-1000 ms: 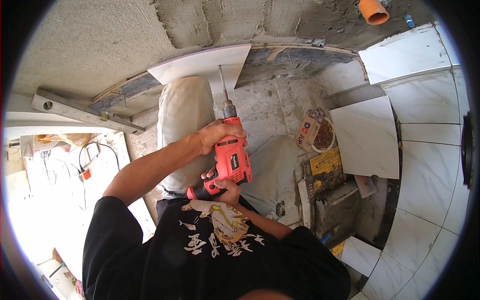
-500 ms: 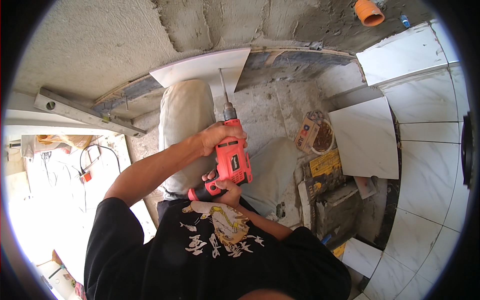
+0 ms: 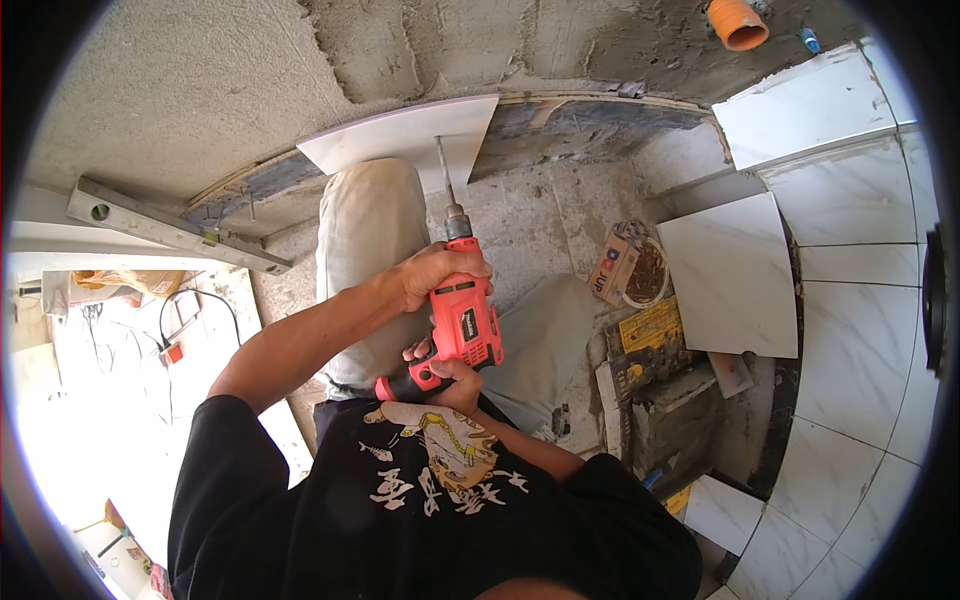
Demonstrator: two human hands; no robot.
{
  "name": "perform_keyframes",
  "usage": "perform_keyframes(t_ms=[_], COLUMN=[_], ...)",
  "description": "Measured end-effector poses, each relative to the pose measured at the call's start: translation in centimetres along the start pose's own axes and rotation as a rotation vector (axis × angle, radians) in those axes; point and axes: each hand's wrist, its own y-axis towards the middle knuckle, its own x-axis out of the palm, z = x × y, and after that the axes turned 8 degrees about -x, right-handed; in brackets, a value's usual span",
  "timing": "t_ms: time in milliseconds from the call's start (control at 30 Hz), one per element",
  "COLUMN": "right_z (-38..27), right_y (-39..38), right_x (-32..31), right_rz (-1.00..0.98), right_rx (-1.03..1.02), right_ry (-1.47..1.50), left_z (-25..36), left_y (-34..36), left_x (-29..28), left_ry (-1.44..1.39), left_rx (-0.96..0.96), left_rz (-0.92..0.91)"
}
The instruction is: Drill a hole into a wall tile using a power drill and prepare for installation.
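I hold a red power drill (image 3: pixel 467 322) in both hands, above my lap. My left hand (image 3: pixel 432 274) wraps over the top of its body. My right hand (image 3: pixel 450 375) grips the black and red handle close to my chest. The drill bit (image 3: pixel 444 172) points away from me, its tip against a white tile (image 3: pixel 405 140) that leans on the base of the rough cement wall (image 3: pixel 200 80). My bent knees in beige trousers (image 3: pixel 370 230) sit under the drill.
A metal spirit level (image 3: pixel 170 228) lies at the left along the wall. Loose white tiles (image 3: pixel 735 275) lie at the right beside a small cardboard box (image 3: pixel 615 265) and a yellow-labelled case (image 3: pixel 650 335). An orange pipe end (image 3: pixel 737 20) sticks from the wall.
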Motion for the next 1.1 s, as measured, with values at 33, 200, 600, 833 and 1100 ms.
perform_keyframes(t_ms=[33,200,600,833,1100], right_z=[-0.1,-0.6,0.4,0.2,0.1], right_y=[0.0,-0.1,0.2,0.1,0.0], right_x=[0.1,1.0,-0.9,-0.3,-0.1], right_rz=[-0.001,-0.003,-0.008,-0.008,-0.043], right_rx=[-0.001,0.005,-0.011,-0.031,-0.007], right_ry=[0.001,0.026,0.013,0.019,0.032], left_z=[0.0,-0.1,-0.1,-0.3,0.0], left_y=[0.0,0.2,0.1,0.4,-0.1], left_x=[0.0,-0.1,0.0,-0.2,0.0], left_ry=[-0.003,0.001,0.002,0.012,-0.005], left_rx=[0.002,-0.001,0.003,0.015,0.004], left_rz=[-0.001,0.008,0.003,-0.001,-0.004])
